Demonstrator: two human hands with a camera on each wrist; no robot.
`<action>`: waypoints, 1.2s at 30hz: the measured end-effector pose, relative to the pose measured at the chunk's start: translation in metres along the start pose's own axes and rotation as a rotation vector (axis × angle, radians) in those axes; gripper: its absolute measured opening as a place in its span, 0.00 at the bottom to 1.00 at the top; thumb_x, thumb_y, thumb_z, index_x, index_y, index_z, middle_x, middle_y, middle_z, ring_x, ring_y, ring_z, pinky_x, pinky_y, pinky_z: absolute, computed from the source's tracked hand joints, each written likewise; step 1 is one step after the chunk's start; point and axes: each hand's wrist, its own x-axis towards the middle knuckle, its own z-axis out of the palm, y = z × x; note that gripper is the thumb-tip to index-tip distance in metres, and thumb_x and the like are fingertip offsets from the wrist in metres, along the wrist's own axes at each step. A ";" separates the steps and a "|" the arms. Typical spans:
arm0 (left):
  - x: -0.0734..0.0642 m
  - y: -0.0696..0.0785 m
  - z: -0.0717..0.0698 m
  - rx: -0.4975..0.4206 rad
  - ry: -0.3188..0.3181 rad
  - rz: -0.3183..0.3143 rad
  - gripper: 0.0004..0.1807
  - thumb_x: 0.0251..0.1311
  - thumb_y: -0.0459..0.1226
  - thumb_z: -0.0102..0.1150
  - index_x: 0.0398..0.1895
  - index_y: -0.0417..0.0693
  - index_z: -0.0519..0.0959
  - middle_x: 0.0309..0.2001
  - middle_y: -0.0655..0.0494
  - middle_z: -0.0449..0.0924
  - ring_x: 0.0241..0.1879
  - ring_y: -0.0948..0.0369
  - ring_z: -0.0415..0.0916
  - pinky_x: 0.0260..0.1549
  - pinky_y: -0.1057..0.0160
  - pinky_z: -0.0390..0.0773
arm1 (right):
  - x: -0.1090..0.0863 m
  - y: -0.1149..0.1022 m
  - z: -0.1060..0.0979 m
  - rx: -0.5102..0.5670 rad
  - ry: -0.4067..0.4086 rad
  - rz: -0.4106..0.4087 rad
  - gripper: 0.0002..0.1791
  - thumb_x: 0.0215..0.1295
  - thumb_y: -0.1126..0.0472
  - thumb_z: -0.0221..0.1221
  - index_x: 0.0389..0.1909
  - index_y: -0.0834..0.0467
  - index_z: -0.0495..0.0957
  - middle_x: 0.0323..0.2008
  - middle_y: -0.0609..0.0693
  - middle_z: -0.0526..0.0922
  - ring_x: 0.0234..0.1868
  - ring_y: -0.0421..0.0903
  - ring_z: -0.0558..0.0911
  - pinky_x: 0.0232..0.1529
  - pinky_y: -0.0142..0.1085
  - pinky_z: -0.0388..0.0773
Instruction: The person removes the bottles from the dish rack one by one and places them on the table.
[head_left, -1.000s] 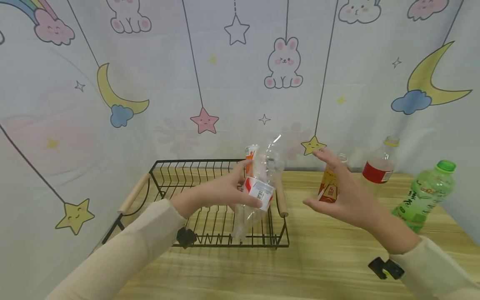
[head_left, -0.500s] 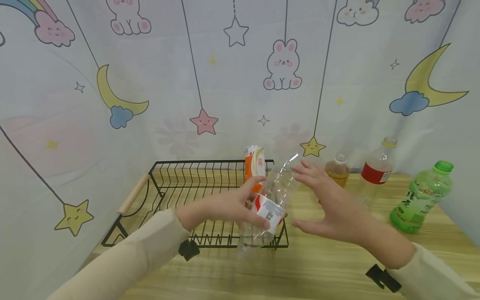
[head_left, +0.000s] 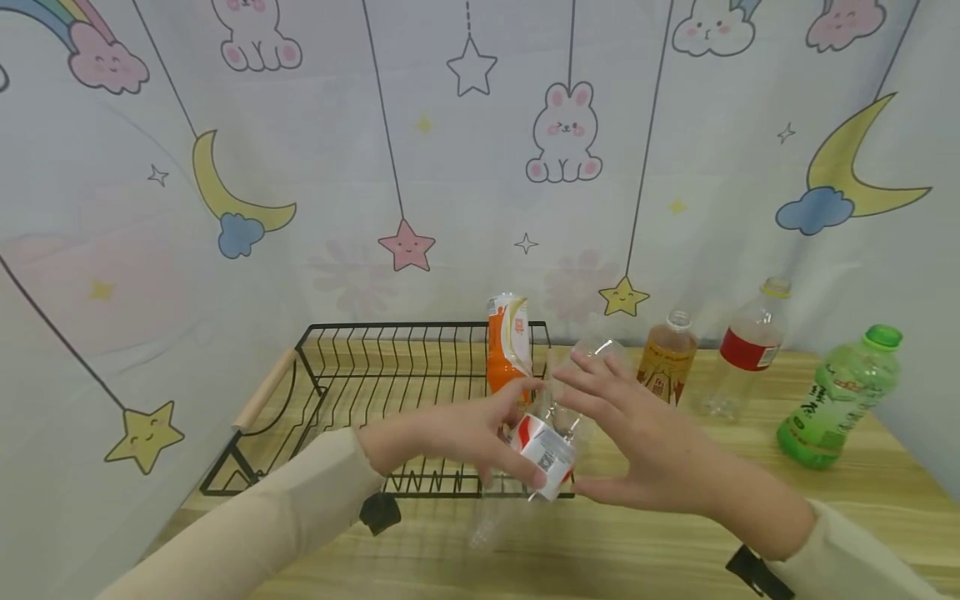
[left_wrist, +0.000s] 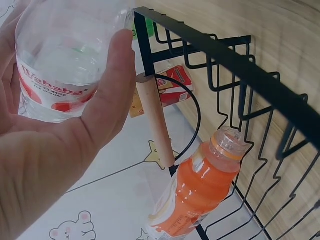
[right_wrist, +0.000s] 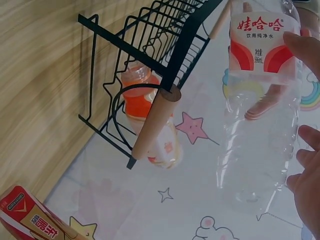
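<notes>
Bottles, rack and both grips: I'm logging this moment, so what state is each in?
Clear bottle, tilted, held
Left grip, curled round the clear bottle
Right grip, open, close to the clear bottle; contact unclear
Orange bottle, neck down in the rack, uncapped
Amber bottle, upright, uncapped
Red-label bottle, upright, uncapped
Green bottle, upright; cap unclear
Rack, holding the orange bottle

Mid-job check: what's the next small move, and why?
Probably curl the right hand round the clear Wahaha water bottle near its base end: the left hand grips it at the label, while the right hand's spread fingers are close beside it without visibly wrapping round it.
</notes>
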 end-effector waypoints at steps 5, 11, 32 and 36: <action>0.001 0.000 0.002 -0.007 -0.038 0.005 0.51 0.52 0.37 0.70 0.72 0.64 0.46 0.50 0.51 0.71 0.42 0.55 0.78 0.29 0.53 0.83 | 0.000 -0.007 0.003 -0.013 -0.039 -0.007 0.46 0.45 0.46 0.74 0.66 0.54 0.66 0.69 0.51 0.64 0.74 0.52 0.56 0.75 0.45 0.42; 0.002 0.001 0.004 -0.006 -0.069 0.006 0.46 0.54 0.38 0.69 0.69 0.64 0.49 0.48 0.50 0.71 0.39 0.54 0.78 0.28 0.54 0.83 | -0.001 -0.009 0.004 -0.027 -0.065 0.005 0.48 0.39 0.49 0.77 0.64 0.54 0.67 0.69 0.50 0.65 0.74 0.51 0.56 0.75 0.47 0.40; 0.006 0.001 0.003 -0.028 -0.105 -0.007 0.43 0.57 0.39 0.67 0.70 0.62 0.50 0.46 0.49 0.73 0.34 0.54 0.78 0.25 0.56 0.83 | -0.006 -0.003 0.012 -0.079 -0.042 -0.041 0.45 0.38 0.52 0.77 0.61 0.53 0.70 0.66 0.52 0.68 0.72 0.55 0.59 0.74 0.50 0.38; 0.006 0.002 0.003 -0.018 -0.098 -0.009 0.45 0.57 0.40 0.67 0.72 0.63 0.48 0.47 0.49 0.73 0.35 0.54 0.78 0.28 0.54 0.83 | -0.006 -0.002 0.011 -0.086 -0.036 -0.040 0.43 0.38 0.52 0.77 0.60 0.53 0.71 0.66 0.52 0.69 0.72 0.54 0.60 0.74 0.51 0.40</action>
